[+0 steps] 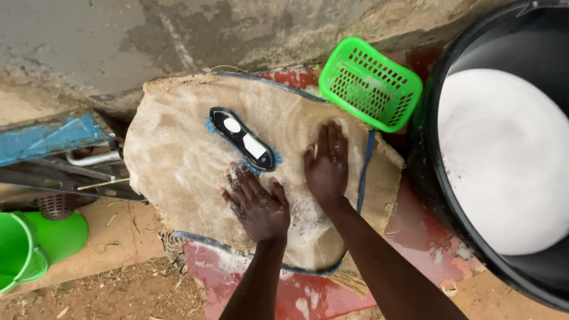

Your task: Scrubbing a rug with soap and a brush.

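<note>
On the soapy burlap sack (178, 160), left hand (258, 204) and right hand (326, 163) press flat, fingers spread, grasping nothing; suds could slide the scrub brush (243, 139) off.

Both hands, left (258, 204) and right (326, 163), pressed flat, soapy.
</note>
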